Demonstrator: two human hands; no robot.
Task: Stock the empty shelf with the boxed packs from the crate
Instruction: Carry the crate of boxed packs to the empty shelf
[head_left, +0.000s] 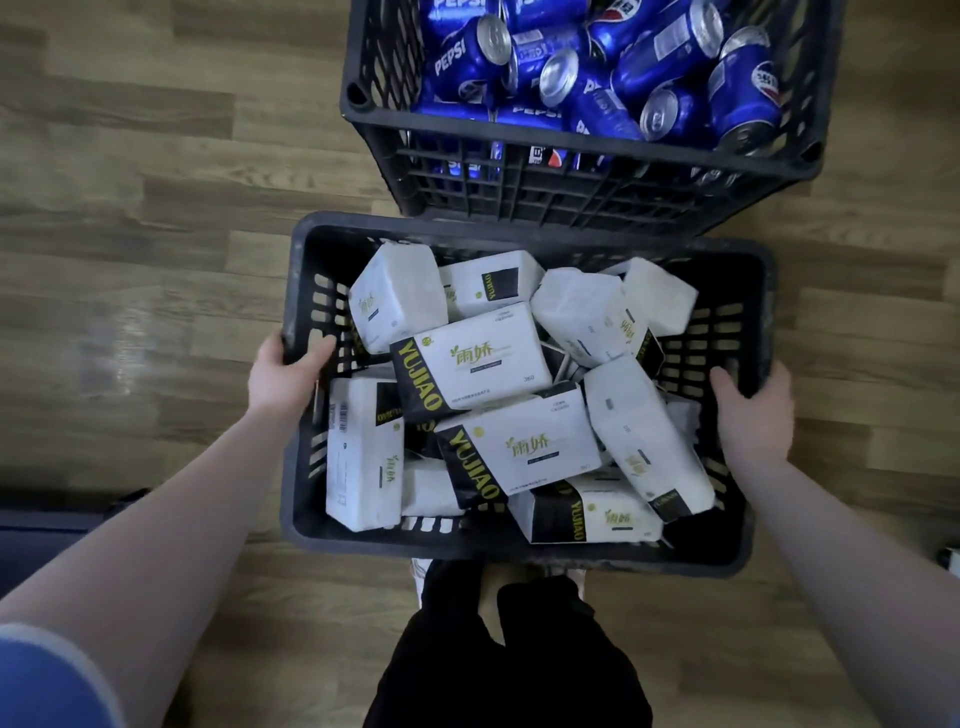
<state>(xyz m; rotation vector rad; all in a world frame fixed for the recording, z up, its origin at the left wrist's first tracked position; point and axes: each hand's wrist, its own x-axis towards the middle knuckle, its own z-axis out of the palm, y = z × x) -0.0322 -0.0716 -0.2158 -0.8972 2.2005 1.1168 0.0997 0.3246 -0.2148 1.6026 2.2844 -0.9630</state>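
Both hands clamp the crate (519, 551): I see my left hand (278, 371) and right hand (753, 413) gripping opposite rims, fingertips hidden; jumbled packs (483, 358) overlap; cans crate (571, 192) cut off up top.

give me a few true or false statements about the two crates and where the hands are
1. Both hands grip the crate of white packs: the left hand and right hand on opposite rims. True.
2. The far crate holds water bottles. False: it holds blue Pepsi cans.
3. The packs are stacked in neat rows. False: they lie jumbled at angles.
4. Both crates are black. True.
5. A hand holds one pack. False: neither does.
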